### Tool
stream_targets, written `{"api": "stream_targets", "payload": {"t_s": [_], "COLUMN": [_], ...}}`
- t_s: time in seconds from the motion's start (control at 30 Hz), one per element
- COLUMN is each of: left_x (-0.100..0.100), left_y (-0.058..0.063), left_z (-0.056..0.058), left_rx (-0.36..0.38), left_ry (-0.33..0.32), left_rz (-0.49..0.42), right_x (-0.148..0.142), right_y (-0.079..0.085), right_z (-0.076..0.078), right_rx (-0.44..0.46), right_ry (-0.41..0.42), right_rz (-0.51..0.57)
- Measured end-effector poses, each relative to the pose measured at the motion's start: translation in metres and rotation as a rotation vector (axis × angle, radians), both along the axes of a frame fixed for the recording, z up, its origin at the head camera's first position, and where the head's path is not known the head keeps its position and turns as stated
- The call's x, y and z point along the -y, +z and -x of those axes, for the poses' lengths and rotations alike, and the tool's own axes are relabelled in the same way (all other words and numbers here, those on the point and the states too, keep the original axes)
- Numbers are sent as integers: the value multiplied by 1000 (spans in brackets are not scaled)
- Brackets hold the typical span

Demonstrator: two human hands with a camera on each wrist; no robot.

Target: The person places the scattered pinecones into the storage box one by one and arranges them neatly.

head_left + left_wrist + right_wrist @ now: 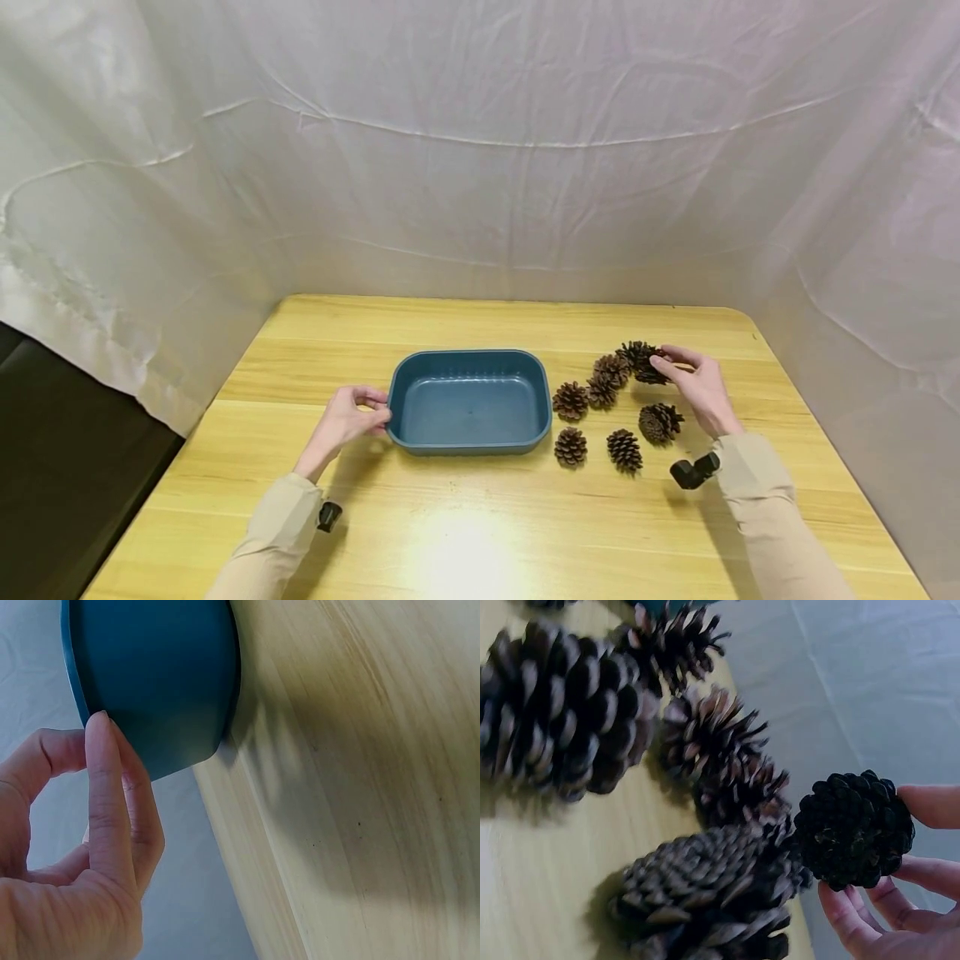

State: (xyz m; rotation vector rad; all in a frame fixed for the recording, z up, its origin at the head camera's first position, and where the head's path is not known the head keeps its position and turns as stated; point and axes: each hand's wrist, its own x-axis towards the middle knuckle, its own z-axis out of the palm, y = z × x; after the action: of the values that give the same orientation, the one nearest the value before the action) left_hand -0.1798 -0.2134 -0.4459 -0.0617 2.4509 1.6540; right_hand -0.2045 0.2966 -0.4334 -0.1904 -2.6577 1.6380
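A blue rectangular plastic basin (470,412) with rounded corners sits on the wooden table, and nothing lies inside it. My left hand (351,419) pinches its left rim between thumb and fingers; the left wrist view shows the thumb (105,780) against the basin wall (165,682). Off to the right, my right hand (701,385) holds a dark pine cone (853,829) by its sides with thumb and fingertips. In the right wrist view this cone appears raised, its round base facing the camera. Another pine cone (705,892) is close below it.
Several brown pine cones lie between the basin and my right hand, among them one cone (571,447) near the basin's front right corner, one (624,451) beside it and one (660,423) below my right hand. White cloth (510,192) hangs around the table (525,508).
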Motion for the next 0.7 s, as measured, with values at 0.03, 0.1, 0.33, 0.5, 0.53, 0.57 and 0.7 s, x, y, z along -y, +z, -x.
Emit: {"api": "stream_targets", "payload": {"t_s": [0.03,0.1,0.33,0.5,0.53,0.57,0.7], "left_x": [0,0,0,0,0,0,0], "left_y": [0,0,-1,-2,-2,-2,-1], "left_z": [0,-1,-2,-1,-1,-2,-2], "left_rx": [2,1,1,-1,-2,-3,-6], "left_ry": [1,1,3,1,-1,-2,-3], "left_rz": [-1,-2,-14,-23,-25,-26,-25], "right_x": [1,2,12,22,24,26,36], "right_y": [2,4,15,22,23,24,28], "right_z": [0,-1,-1,2,3,4,7], "right_rx": [-3,-9,-6,-17,-20,-24,-34], "right_ry": [4,17,99,146,154,163,199], "right_rz": [6,19,102,138,125,108,51]}}
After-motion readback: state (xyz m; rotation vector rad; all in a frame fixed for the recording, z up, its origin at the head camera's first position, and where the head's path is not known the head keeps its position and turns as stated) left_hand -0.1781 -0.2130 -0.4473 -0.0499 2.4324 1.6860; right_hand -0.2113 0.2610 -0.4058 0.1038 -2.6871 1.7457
